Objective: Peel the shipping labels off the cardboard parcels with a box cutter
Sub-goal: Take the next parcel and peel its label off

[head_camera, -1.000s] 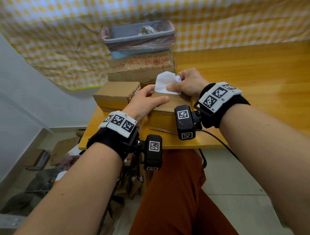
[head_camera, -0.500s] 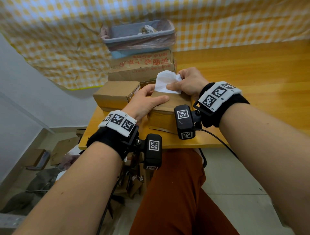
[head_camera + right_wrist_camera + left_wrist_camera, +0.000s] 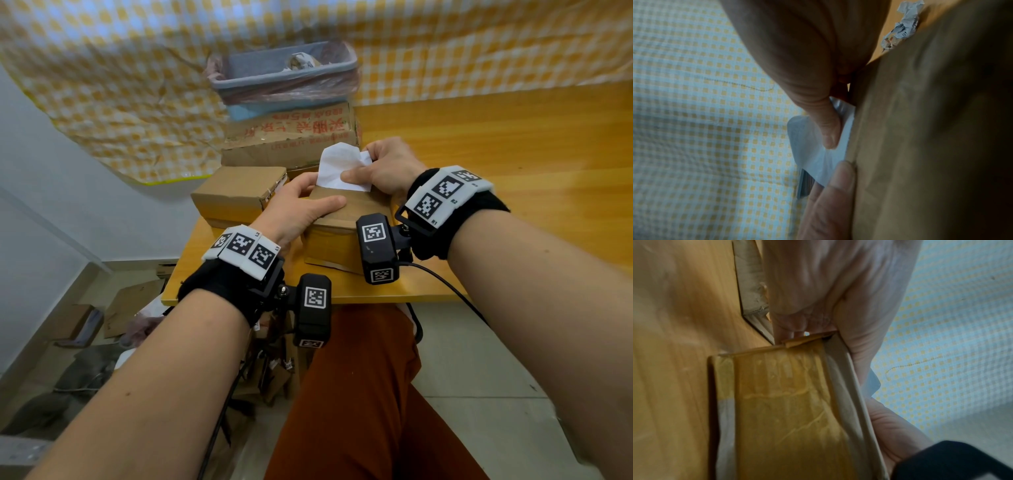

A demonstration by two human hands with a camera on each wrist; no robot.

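Note:
A small brown cardboard parcel (image 3: 342, 219) stands on the wooden table (image 3: 513, 154) near its front edge. My left hand (image 3: 301, 205) grips its left end, thumb lying across the top. The left wrist view shows the fingers of my left hand (image 3: 828, 288) curled round the far end of the taped parcel (image 3: 787, 402). My right hand (image 3: 380, 168) pinches the white shipping label (image 3: 339, 168), which stands lifted off the parcel's far top edge. In the right wrist view my thumb (image 3: 828, 129) presses the label (image 3: 809, 146) beside the parcel (image 3: 931, 129). No box cutter is plainly visible.
Another small parcel (image 3: 236, 192) sits to the left, and a big box with red print (image 3: 291, 137) carries a lined grey bin (image 3: 284, 72) behind. A crumpled paper scrap (image 3: 902, 29) lies on the table. Cardboard scraps litter the floor (image 3: 130, 305) at the left.

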